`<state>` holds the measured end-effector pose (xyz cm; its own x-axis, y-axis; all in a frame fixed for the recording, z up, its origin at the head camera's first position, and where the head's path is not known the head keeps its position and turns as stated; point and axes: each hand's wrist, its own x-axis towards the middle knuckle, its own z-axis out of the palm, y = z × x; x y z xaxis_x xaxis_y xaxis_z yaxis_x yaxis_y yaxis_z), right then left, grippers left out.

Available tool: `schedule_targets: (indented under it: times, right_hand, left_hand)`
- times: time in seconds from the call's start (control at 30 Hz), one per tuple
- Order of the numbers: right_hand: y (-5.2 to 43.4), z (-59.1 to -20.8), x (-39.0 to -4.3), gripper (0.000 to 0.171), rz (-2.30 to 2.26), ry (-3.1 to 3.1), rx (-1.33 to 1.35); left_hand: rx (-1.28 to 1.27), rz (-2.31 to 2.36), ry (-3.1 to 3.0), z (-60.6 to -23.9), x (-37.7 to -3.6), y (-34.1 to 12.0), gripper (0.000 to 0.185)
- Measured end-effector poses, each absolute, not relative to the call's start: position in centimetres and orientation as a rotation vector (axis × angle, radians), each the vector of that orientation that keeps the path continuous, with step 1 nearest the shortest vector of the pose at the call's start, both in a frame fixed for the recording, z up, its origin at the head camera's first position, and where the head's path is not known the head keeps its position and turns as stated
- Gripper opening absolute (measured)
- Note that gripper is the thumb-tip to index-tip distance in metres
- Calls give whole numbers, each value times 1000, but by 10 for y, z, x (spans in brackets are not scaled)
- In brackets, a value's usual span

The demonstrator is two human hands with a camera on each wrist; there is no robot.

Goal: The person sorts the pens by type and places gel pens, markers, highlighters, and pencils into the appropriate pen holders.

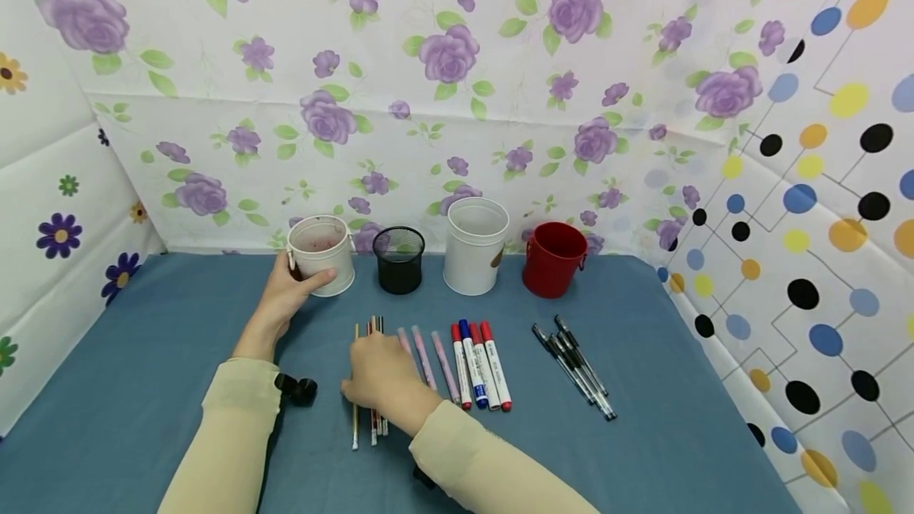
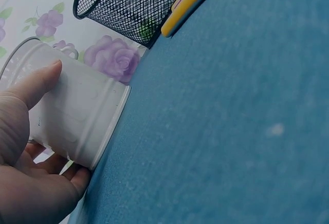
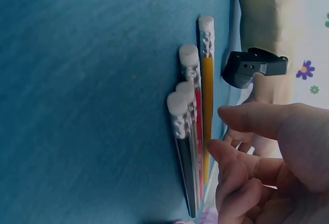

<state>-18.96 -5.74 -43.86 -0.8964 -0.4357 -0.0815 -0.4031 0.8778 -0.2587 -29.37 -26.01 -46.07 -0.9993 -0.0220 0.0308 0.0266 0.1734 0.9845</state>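
At the back left, a small white metal bucket (image 1: 323, 248) stands on the cloth. My left hand (image 1: 286, 292) grips it from the left, thumb across the front of the bucket (image 2: 77, 103) and fingers round its far side. My right hand (image 1: 385, 375) is over several pencils with white erasers. In the right wrist view, the right thumb and index finger (image 3: 247, 118) are spread apart beside the yellow pencil (image 3: 207, 80), with nothing held between them. A red pencil (image 3: 199, 116) and a black pencil (image 3: 184, 162) lie close to it. The head view hides part of the pencils under this hand.
Right of the bucket stand a black mesh cup (image 1: 400, 272), a taller white bucket (image 1: 471, 260) and a red bucket (image 1: 553, 260). Pink sticks (image 1: 424, 359), red and blue markers (image 1: 480, 367) and several black pens (image 1: 574, 367) lie on the blue cloth (image 1: 664, 435).
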Motion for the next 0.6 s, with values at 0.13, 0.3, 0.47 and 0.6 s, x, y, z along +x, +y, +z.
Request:
schedule_targets:
  times: [0.13, 0.3, 0.47, 0.6]
  right_hand:
    - [-60, -441, -189, 31, -269, 2943, -677]
    - [-63, -445, -188, 35, -252, 2973, -716]
    - [-74, -448, -188, 35, -241, 2981, -690]
    - [-82, -448, -189, 33, -214, 2998, -687]
  left_hand:
    - [-1, -1998, -2386, -457, -291, -259, 98]
    - [7, -1997, -2402, -453, -289, -258, 100]
    - [-1, -1989, -2399, -462, -294, -261, 99]
    - [-9, -1966, -2399, -479, -303, -268, 100]
